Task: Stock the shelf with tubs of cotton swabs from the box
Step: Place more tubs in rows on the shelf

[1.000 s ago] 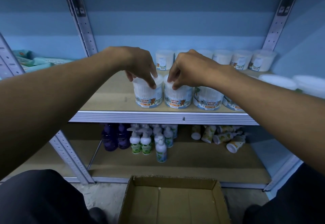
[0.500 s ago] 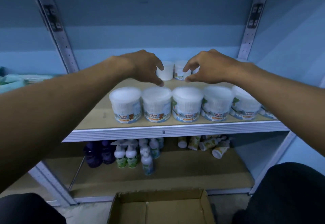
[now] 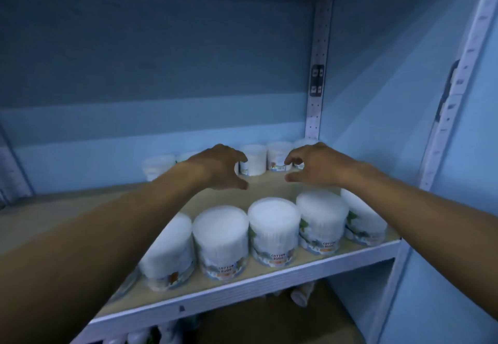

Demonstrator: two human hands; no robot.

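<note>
Several clear tubs of cotton swabs [image 3: 273,229] with white tops stand in a row along the front of the wooden shelf [image 3: 67,208]. More tubs [image 3: 253,159] line the back wall. My left hand [image 3: 218,167] and my right hand [image 3: 312,164] hover above the bare strip between the two rows, fingers curled and apart, holding nothing. They face each other with a gap between them. The box is out of view.
White perforated uprights [image 3: 315,87] frame the shelf at the right, with a blue wall behind. Below the shelf's front rail [image 3: 242,289] a lower shelf shows a few blurred bottles [image 3: 299,295].
Both hands have let go of the front tubs and moved up and back over the shelf. The view has tilted upward and right, so the box has left the frame.
</note>
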